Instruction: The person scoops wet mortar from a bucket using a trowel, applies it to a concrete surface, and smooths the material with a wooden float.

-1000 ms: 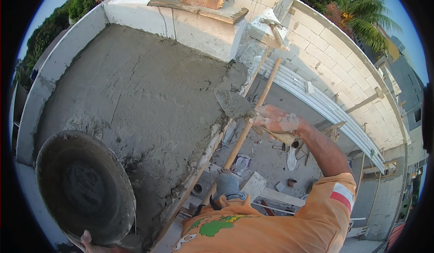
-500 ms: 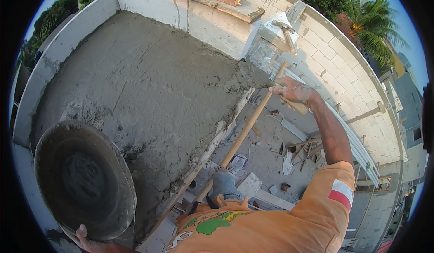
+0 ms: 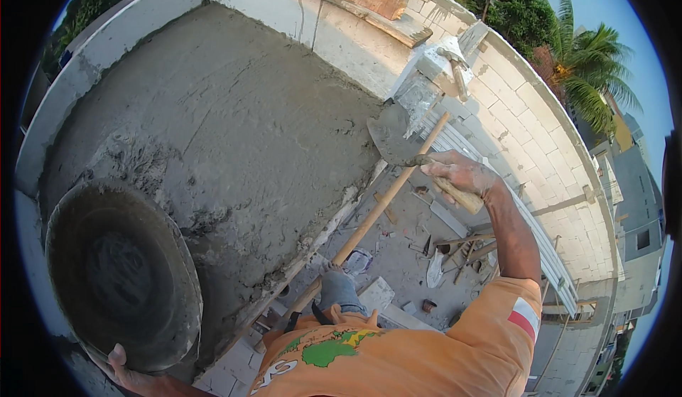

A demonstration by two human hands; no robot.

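My right hand [image 3: 460, 177] is wrapped round the wooden handle of a trowel [image 3: 390, 134]. The mortar-smeared blade points left, over the right-hand edge of a wide bed of wet grey mortar [image 3: 249, 113]. At lower left, my left hand [image 3: 131, 377] grips the near rim of a round, mortar-coated basin [image 3: 121, 276]. That basin is tipped so its hollow inside faces me, with only a thin grey film showing in it. Its thumb lies over the rim, while the other fingers are mostly hidden.
A long wooden pole [image 3: 376, 219] slants beside the mortar's edge, above a lower floor [image 3: 405, 255] strewn with debris. A hammer [image 3: 456, 74] rests on a block at the wall corner. Planks [image 3: 362, 3] lie on the white border wall [image 3: 355, 49]. A block wall [image 3: 526, 113] curves along the right.
The trowel blade has turned and come slightly lower at the mortar's corner, and more of its face shows. My left hand still holds the basin. The whole view has shifted a little.
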